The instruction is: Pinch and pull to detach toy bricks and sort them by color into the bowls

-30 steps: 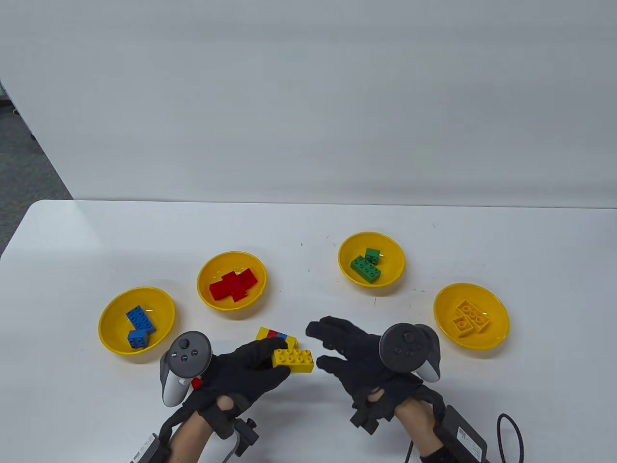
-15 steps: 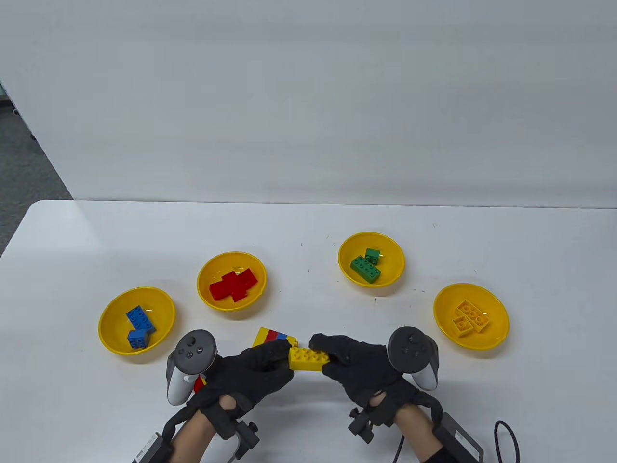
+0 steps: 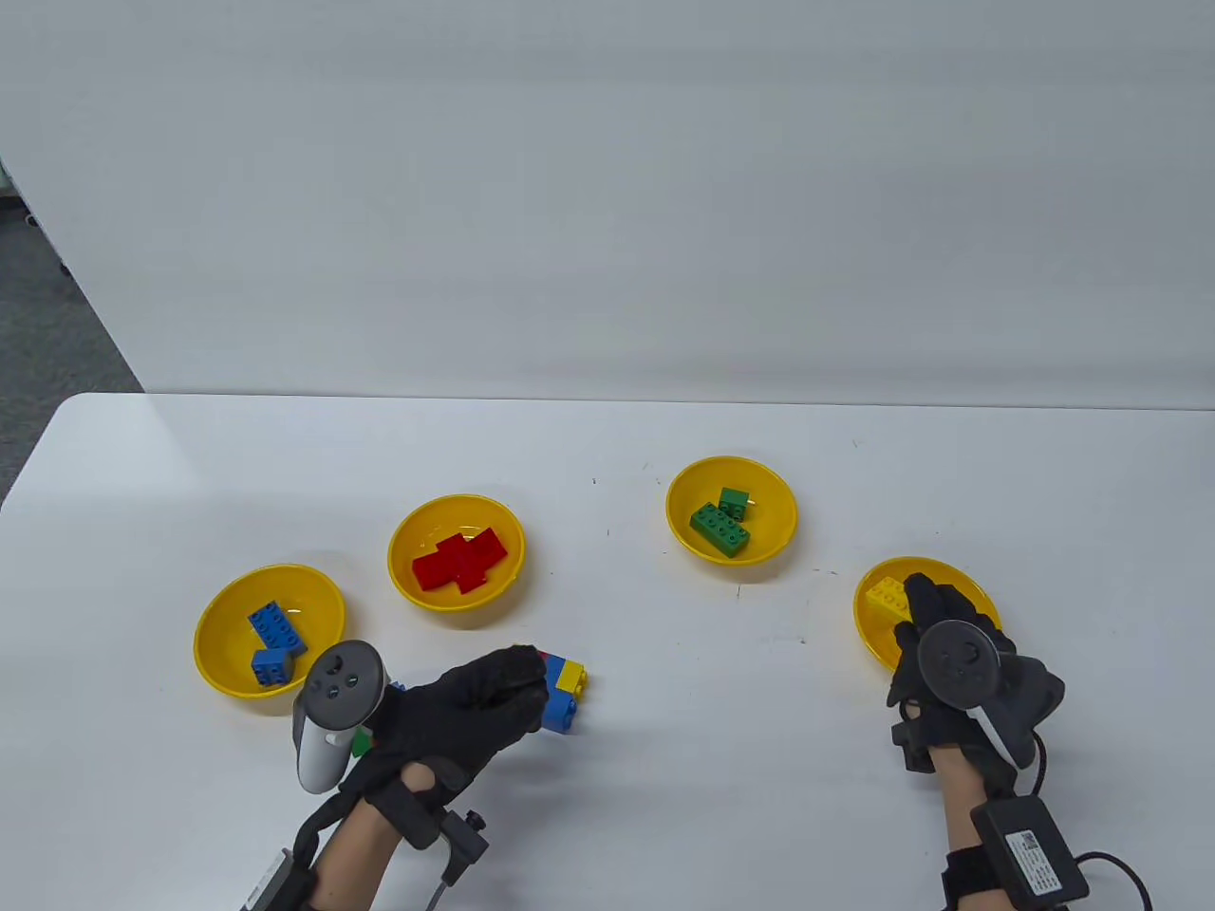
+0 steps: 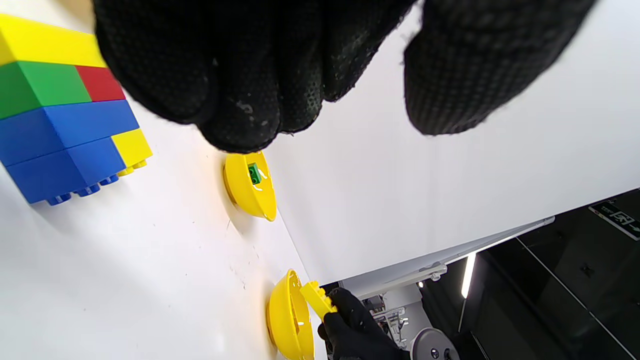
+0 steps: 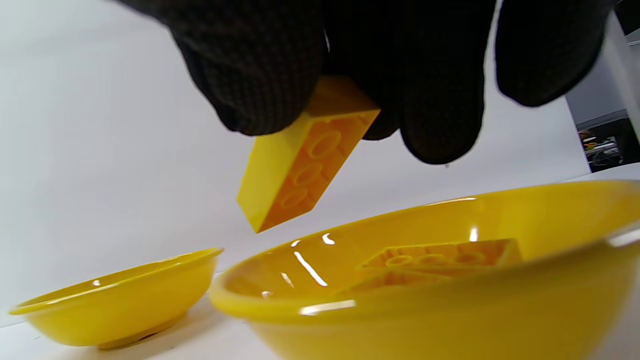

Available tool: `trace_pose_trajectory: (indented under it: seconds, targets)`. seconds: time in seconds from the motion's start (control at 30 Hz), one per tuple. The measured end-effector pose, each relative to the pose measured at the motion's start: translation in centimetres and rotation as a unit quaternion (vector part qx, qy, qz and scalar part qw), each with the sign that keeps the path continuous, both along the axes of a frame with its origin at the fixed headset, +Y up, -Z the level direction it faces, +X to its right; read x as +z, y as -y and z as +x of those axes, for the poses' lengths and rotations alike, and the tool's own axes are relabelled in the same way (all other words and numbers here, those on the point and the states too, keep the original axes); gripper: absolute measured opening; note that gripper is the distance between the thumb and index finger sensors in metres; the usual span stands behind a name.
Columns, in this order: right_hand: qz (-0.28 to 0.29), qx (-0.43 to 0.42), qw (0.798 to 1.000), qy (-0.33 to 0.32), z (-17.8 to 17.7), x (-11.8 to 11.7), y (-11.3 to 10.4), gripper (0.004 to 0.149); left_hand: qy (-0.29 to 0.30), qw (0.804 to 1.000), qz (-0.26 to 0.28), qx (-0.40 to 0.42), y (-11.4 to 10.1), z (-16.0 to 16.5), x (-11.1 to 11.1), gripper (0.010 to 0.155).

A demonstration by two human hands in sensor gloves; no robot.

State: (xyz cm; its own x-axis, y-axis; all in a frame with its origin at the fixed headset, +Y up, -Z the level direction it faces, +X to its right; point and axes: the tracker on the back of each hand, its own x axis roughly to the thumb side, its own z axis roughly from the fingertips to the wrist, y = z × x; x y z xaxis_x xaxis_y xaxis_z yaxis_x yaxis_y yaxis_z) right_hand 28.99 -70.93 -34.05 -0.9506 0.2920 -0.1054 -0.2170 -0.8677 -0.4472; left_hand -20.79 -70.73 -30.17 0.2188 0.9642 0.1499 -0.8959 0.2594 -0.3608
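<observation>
Now my right hand (image 3: 940, 655) pinches a yellow brick (image 5: 305, 165) in its fingers (image 5: 260, 75), hanging just above the bowl of yellow bricks (image 5: 450, 310). My left-hand fingers (image 4: 240, 90) curl over the remaining brick stack (image 3: 562, 693) on the table. I'd judge this the drop-off step: loosen the pinch next.

Yellow bowls (image 3: 270, 579), black-gloved hands (image 3: 475, 707), blue-yellow-red-green brick stack (image 3: 565, 693).
</observation>
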Motion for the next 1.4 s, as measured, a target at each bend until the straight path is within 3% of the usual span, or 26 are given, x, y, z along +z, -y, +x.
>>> trace_pose_trajectory:
  seconds: [0.07, 0.2, 0.37, 0.53, 0.67, 0.73, 0.83, 0.93, 1.03, 1.17, 1.27, 1.4]
  targets:
    - [0.005, 0.000, 1.000, 0.016, 0.6, 0.0, 0.2, 0.054, -0.001, 1.000, 0.000, -0.001, 0.0, 0.0, 0.0, 0.068]
    - [-0.050, -0.038, 0.998, 0.015, 1.2, -0.3, 1.0, 0.060, -0.002, 1.000, 0.007, -0.004, -0.3, 0.0, 0.2, 0.068]
    - [-0.014, -0.018, 1.000, -0.008, -0.1, 0.1, -0.1, 0.056, -0.011, 1.000, 0.020, -0.008, -0.8, -0.6, 0.2, 0.068]
    - [0.010, -0.026, 0.998, -0.055, -2.5, 0.5, -1.4, 0.054, -0.059, 0.993, 0.091, -0.042, -3.5, -2.6, 0.8, 0.067]
    - [0.023, -0.022, 0.996, -0.085, -4.1, 0.9, -2.1, 0.053, -0.135, 0.968, 0.170, -0.127, -5.9, -4.6, 2.0, 0.066]
    - [0.026, -0.024, 0.995, -0.098, -4.8, 1.0, -2.4, 0.053, -0.150, 0.945, 0.195, -0.217, -6.5, -4.9, 2.3, 0.067]
    - [0.029, -0.021, 0.993, -0.113, -5.6, 1.2, -2.6, 0.053, -0.140, 0.886, 0.202, -0.394, -6.3, -4.1, 2.4, 0.069]
    - [0.028, -0.019, 0.992, -0.124, -6.2, 1.3, -2.6, 0.053, -0.112, 0.830, 0.187, -0.514, -5.2, -2.8, 2.1, 0.074]
    - [0.027, -0.021, 0.991, -0.131, -6.6, 1.4, -2.7, 0.053, -0.075, 0.799, 0.167, -0.572, -3.8, -1.9, 2.2, 0.080]
    - [0.029, -0.017, 0.989, -0.142, -7.1, 1.4, -2.7, 0.053, -0.088, 0.750, 0.130, -0.642, -1.3, -1.4, 2.5, 0.100]
    - [0.030, -0.009, 0.988, -0.149, -7.6, 1.5, -2.7, 0.052, -0.104, 0.688, 0.093, -0.712, 0.9, -0.4, 2.3, 0.113]
    - [0.031, -0.002, 0.988, -0.154, -7.9, 1.6, -2.8, 0.052, -0.103, 0.602, 0.106, -0.784, 2.4, 1.2, 1.8, 0.115]
